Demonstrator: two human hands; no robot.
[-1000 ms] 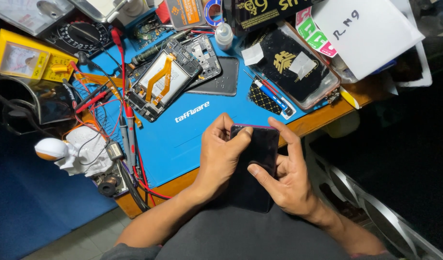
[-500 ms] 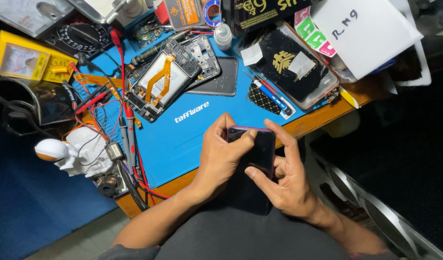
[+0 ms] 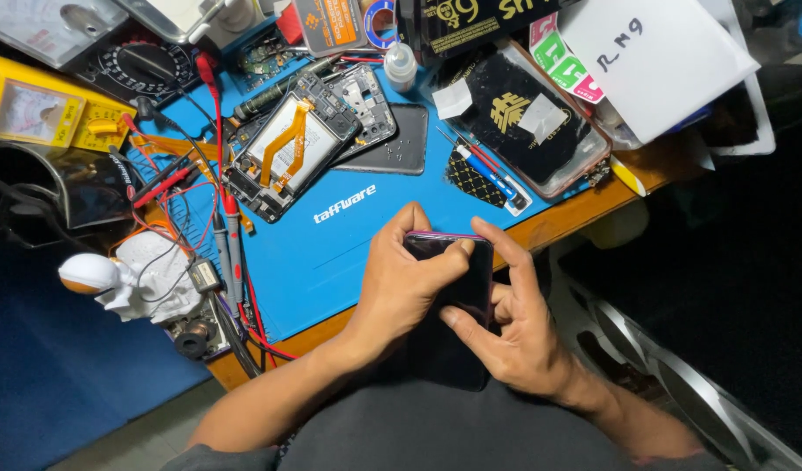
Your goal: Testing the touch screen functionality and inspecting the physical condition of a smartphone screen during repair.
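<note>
Both hands are clamped on a dark phone [image 3: 458, 275] held over the near edge of the counter [image 3: 540, 231], the left hand [image 3: 401, 283] gripping its top and left side, the right hand [image 3: 514, 336] pinching its right edge, with an opened phone [image 3: 288, 153] lying well apart on the blue mat [image 3: 331, 253].

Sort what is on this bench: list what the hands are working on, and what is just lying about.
In hand:
- dark phone, held by left hand and right hand, both in a firm grip

Lying about:
- opened phone on the blue mat
- yellow meter
- red probes
- small bottle
- white paper
</note>
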